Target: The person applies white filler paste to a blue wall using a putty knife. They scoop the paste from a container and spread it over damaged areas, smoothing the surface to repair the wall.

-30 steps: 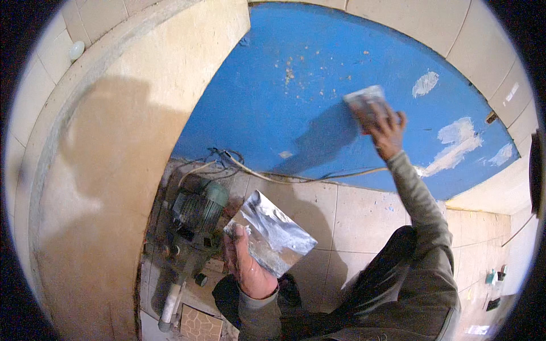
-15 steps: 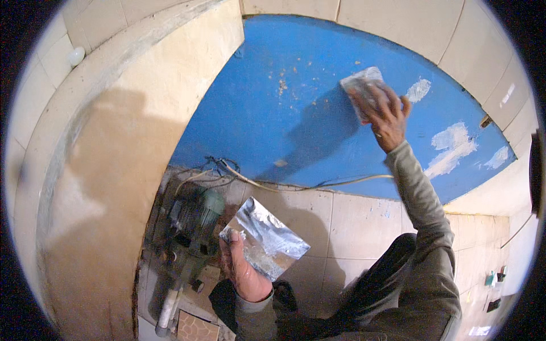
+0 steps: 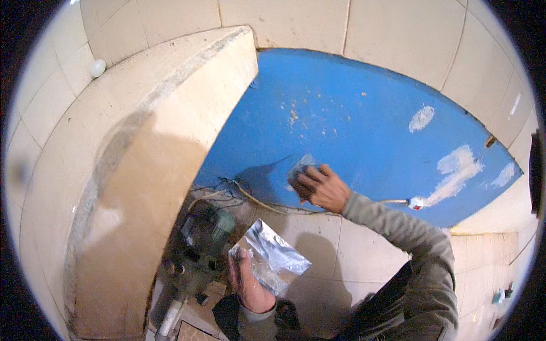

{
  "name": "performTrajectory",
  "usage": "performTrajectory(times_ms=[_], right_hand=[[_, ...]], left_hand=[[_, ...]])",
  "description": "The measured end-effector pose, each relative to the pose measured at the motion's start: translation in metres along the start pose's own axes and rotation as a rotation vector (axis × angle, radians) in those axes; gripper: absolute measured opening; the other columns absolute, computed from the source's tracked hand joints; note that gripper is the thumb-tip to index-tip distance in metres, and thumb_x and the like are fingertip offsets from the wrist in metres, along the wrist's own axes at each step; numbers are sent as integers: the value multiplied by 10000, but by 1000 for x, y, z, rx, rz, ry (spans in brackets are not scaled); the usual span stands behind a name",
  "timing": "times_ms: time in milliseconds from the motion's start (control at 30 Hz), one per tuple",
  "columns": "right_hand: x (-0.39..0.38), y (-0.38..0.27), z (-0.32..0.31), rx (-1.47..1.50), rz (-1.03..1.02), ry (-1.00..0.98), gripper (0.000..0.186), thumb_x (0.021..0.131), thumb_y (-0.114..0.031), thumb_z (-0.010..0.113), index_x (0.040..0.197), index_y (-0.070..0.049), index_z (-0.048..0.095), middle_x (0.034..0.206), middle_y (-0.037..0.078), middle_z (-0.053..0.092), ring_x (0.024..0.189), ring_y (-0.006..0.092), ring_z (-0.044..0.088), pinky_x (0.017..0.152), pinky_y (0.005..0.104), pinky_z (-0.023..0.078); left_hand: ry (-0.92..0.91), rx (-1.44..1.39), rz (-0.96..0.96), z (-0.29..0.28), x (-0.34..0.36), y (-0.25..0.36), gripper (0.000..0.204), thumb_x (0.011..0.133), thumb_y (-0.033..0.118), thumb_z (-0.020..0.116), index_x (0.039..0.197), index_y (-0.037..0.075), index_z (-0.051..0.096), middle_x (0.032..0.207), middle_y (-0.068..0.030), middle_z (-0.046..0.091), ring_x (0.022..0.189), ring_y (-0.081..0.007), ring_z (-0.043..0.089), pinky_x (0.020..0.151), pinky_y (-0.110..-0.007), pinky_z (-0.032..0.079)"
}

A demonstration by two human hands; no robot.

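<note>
My left hand (image 3: 253, 287) grips a square, shiny metal plate (image 3: 276, 253) smeared with whitish filler paste, thumb on top near its left corner. My right hand (image 3: 325, 188) is closed on a thin, flat scraper blade (image 3: 302, 166), laid against the lower part of the blue wall panel (image 3: 352, 131). Its fingers cover most of the blade, so its full shape is hidden. Dried white filler patches (image 3: 455, 170) mark the panel's right side, and small chipped spots (image 3: 294, 115) lie above the hand.
A green electric pump motor (image 3: 213, 227) with a pipe stands on the floor at left, beside a plastered ledge (image 3: 142, 227). A pale cable (image 3: 267, 207) runs along the panel's base to a connector (image 3: 416, 203) at right. A white bulb (image 3: 98, 68) sits at upper left.
My right hand has moved down and left across the blue panel with the scraper blade. My left hand still holds the metal plate in nearly the same place. The view has tilted up slightly.
</note>
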State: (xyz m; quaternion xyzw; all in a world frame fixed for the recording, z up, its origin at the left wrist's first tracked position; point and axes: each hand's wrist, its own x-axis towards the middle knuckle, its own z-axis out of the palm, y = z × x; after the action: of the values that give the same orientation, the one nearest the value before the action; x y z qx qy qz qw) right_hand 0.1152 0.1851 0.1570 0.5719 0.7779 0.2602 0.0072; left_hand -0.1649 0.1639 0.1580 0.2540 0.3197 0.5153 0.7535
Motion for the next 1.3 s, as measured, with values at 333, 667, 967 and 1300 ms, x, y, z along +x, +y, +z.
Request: performTrajectory(times_ms=[333,667,967,1300], right_hand=[[47,-18,75,97,596,304,539,804,-218,596,1331,-130,526,1309,130,521,1139,337,495,826,481,393],[19,27,-55,-90,1023,776,648,743,-36,576,1383,-93,498,1281,234,517,1143,398,485,936,540,358],[27,-26,17,14,976,407,573,799,-105,557,1369,-109,504,1263,203,524,1171,383,468,953,548,350],[55,-53,57,105,650,169,391,783,-120,576,1169,-84,627,1225,168,571,1105,340,524,889,486,414]], left_hand=[[27,-61,-54,8,-4,-13,386,938,277,594,1231,33,534,1237,-101,552,1122,-228,530,965,-383,430],[50,-129,-119,-5,-2,4,413,937,276,594,1264,33,526,1250,-93,557,1128,-230,538,969,-389,433],[-60,-13,8,14,-5,14,407,958,272,553,1284,30,516,1233,-96,569,1125,-227,539,971,-385,422],[-45,88,-12,12,-8,6,359,961,286,560,1215,34,538,1177,-109,569,1066,-222,553,927,-369,447]])
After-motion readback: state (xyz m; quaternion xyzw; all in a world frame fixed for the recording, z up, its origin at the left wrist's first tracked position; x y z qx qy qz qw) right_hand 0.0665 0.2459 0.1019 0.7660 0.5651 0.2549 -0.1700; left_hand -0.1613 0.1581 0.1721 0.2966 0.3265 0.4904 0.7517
